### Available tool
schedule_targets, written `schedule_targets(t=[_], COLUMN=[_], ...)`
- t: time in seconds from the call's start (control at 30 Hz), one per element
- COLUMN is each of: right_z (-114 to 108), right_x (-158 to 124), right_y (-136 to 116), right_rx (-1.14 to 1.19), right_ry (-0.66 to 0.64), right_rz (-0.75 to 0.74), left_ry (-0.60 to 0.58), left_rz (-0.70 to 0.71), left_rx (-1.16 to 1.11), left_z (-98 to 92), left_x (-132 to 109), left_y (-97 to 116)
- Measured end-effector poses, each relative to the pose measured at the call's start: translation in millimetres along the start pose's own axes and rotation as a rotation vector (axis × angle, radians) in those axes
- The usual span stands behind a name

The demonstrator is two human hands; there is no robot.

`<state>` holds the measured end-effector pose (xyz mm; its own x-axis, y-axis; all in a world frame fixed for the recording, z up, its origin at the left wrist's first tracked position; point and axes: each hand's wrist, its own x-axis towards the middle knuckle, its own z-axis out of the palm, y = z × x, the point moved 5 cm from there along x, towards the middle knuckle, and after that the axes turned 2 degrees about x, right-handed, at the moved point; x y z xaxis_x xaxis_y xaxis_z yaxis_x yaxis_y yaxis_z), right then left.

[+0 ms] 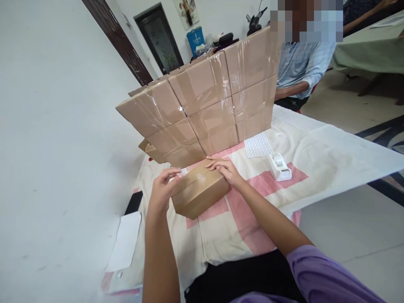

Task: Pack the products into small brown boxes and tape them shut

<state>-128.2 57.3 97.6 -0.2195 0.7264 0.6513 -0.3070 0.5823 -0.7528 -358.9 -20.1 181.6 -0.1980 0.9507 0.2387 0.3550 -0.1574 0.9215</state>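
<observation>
Head view, listed left to right.

- **White sheet** (124, 240): lies at the table's left edge, untouched.
- **Left hand** (161, 190): forearm raised from the near edge, wrist cocked back. Thumb and fingertips are pinched on a small pale strip (183, 171) (tape, by the look) at the lid's left edge.
- **Small cardboard box** (200, 191): flaps shut, sitting skewed on the pink-and-cream cloth (246, 219), just in front of the stacked boxes (202, 101).
- **Right hand** (225, 168): arm stretched forward, palm down, fingers flat on the lid's far corner, grasping nothing.
- **Judgement:** the strip wants laying straight across the flap seam, with the right fingers pressing the flaps level so no gap gets taped in.
- **Sticker sheet** (259, 145) and **tape dispenser** (279, 167): right of the box, apart from both hands.
</observation>
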Motion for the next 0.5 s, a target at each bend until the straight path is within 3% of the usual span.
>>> schedule_targets(t=[0.13, 0.3, 0.5], right_z=[0, 0, 0], right_x=[-3, -3, -3], right_y=[0, 1, 1], right_rx=[0.025, 0.054, 0.065], right_ry=[0.002, 0.011, 0.022], right_rz=[0.004, 0.037, 0.069], left_ry=[0.101, 0.004, -0.067], left_rz=[-0.096, -0.206, -0.259], left_rx=[-0.036, 0.070, 0.013], left_z=[-22.4, -25.6, -17.7], left_x=[-7, -17, -21], left_y=[-14, -27, -18])
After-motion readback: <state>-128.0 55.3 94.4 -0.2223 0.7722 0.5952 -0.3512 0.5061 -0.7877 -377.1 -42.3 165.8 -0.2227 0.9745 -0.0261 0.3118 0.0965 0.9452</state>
